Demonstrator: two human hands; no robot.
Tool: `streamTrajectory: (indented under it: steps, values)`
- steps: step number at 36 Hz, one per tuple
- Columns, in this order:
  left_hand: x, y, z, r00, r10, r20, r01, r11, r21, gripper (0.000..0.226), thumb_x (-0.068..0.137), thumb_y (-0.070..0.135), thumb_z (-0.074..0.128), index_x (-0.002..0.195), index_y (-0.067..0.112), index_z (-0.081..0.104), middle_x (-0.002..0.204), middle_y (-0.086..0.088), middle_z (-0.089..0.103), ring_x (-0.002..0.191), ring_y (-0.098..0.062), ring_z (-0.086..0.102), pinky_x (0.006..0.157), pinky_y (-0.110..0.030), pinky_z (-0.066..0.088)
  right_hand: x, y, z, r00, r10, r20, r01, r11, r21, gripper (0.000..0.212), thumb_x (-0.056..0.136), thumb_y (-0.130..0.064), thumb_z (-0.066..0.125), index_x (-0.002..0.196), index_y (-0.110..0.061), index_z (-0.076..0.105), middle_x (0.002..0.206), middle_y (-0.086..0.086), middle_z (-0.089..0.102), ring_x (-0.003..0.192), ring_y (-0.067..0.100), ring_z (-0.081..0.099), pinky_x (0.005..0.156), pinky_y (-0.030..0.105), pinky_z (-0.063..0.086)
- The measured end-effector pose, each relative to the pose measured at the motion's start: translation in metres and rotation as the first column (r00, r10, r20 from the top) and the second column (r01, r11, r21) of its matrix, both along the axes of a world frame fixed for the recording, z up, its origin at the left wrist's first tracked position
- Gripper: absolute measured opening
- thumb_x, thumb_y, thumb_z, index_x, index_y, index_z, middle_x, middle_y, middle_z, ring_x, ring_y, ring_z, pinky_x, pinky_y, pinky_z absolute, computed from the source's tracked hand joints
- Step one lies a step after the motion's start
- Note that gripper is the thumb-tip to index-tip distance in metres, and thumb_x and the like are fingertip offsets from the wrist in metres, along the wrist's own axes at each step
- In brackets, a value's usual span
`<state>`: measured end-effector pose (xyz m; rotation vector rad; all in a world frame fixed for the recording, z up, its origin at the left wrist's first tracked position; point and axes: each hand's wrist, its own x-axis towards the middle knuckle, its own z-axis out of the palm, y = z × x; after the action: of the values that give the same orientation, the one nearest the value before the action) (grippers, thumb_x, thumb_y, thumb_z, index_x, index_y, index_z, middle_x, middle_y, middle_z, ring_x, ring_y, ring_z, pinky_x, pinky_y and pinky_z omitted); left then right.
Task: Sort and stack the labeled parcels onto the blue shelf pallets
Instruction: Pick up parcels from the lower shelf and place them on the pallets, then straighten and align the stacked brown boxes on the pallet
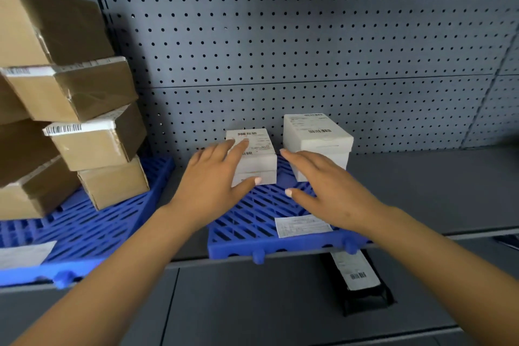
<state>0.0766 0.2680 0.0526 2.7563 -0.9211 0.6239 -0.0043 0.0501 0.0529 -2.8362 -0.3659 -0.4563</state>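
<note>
Head view.
- Small white card carton with barcode label (254, 159): stands upright on the blue slatted plastic pallet (252, 223), centre shelf, towards the rear.
- Taller white labelled carton (317, 139): same pallet, just beside the first, with a narrow gap between them.
- Left hand (213, 180): fingers straight, laid over the small carton's top and left side, thumb against its front face. It steadies the carton rather than clasps it.
- Right hand (328, 185): fingers straight and loosely spread, holding nothing, low before the taller carton; whether it touches cannot be told.
- Brown taped cardboard parcels (92, 137): stacked unevenly on the left-hand blue pallet (92, 226).

Step, as judged: squaring the small carton on the pallet. Next move: the right hand should meet its free side, so both hands can press it level beside its neighbour.
</note>
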Motion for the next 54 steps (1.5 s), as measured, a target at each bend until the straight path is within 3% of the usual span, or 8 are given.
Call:
streamTrajectory:
  steps: [4,17,22,29,38,43,48,54]
  values:
    - [-0.034,-0.003,-0.004,0.999,-0.024,-0.042,0.024,1.0,0.0,0.091,0.078,0.078,0.016,0.151,0.025,0.022,0.154,0.0,0.029,0.14,-0.021,0.028,0.113,-0.039,0.024,-0.029,-0.015,-0.007,1.0,0.017,-0.011,-0.017,0.997,-0.075,0.06,0.098,-0.041,0.044,0.15,-0.031,0.017,0.153,-0.005,0.023,0.139,0.009,0.018,0.103,0.012,0.011]
    - [-0.117,0.005,-0.032,0.989,0.083,-0.121,-0.087,0.996,-0.028,0.089,0.078,0.081,0.019,0.148,0.027,0.033,0.151,0.002,0.036,0.137,-0.02,0.036,0.109,-0.038,0.029,-0.078,-0.012,-0.018,0.978,0.157,-0.138,-0.166,0.985,-0.057,0.057,0.098,-0.046,0.038,0.149,-0.041,0.013,0.158,-0.008,0.01,0.144,0.011,0.006,0.116,0.03,0.013]
    - [-0.134,0.024,-0.035,0.982,0.141,-0.125,-0.149,0.988,-0.051,0.09,0.079,0.08,0.022,0.151,0.027,0.024,0.152,0.0,0.035,0.135,-0.021,0.039,0.106,-0.04,0.034,-0.082,0.003,-0.016,0.965,0.23,-0.126,-0.24,0.968,-0.07,0.056,0.099,-0.044,0.037,0.15,-0.039,0.013,0.156,-0.009,0.011,0.143,0.011,0.007,0.114,0.029,0.016]
    - [-0.14,0.062,-0.035,0.965,0.243,-0.1,-0.25,0.966,-0.066,0.087,0.081,0.075,0.028,0.153,0.03,0.01,0.154,0.002,0.029,0.138,-0.022,0.034,0.108,-0.042,0.032,-0.078,0.039,-0.02,0.939,0.324,-0.111,-0.335,0.937,-0.1,0.057,0.099,-0.047,0.037,0.149,-0.04,0.011,0.158,-0.009,0.009,0.145,0.01,0.001,0.108,0.02,0.003]
    - [-0.121,0.125,-0.024,0.944,0.327,-0.04,-0.33,0.937,-0.116,0.088,0.079,0.074,0.033,0.15,0.022,0.028,0.149,-0.006,0.04,0.129,-0.03,0.046,0.102,-0.045,0.039,-0.044,0.105,-0.004,0.931,0.364,-0.028,-0.365,0.925,-0.103,0.059,0.098,-0.048,0.038,0.149,-0.04,0.009,0.157,-0.01,0.013,0.143,0.007,0.003,0.109,0.018,0.007]
    - [-0.087,0.163,-0.011,0.95,0.312,-0.021,-0.311,0.935,-0.168,0.095,0.077,0.074,0.032,0.152,0.019,0.017,0.153,-0.006,0.032,0.136,-0.027,0.036,0.106,-0.042,0.035,-0.019,0.146,0.0,0.944,0.329,-0.022,-0.329,0.94,-0.091,0.064,0.097,-0.05,0.039,0.15,-0.037,0.006,0.157,-0.009,0.014,0.144,0.007,0.004,0.114,0.026,0.012]
    - [-0.045,0.196,0.004,0.965,0.26,0.031,-0.247,0.942,-0.227,0.095,0.084,0.053,0.064,0.152,0.013,0.012,0.154,-0.009,0.028,0.138,-0.028,0.031,0.107,-0.041,0.034,0.008,0.184,0.009,0.962,0.272,-0.029,-0.274,0.958,-0.08,0.068,0.097,-0.05,0.04,0.15,-0.036,0.0,0.158,-0.007,0.014,0.143,0.008,0.006,0.113,0.026,0.014]
    - [-0.004,0.223,0.013,0.969,0.235,0.08,-0.215,0.956,-0.202,0.109,0.074,0.031,0.081,0.153,0.013,0.01,0.158,-0.018,0.011,0.143,-0.035,0.015,0.111,-0.045,0.029,0.036,0.217,0.021,0.982,0.18,0.052,-0.17,0.973,-0.156,0.074,0.097,-0.048,0.041,0.151,-0.031,-0.008,0.157,-0.002,0.015,0.143,0.014,0.011,0.113,0.027,0.015]
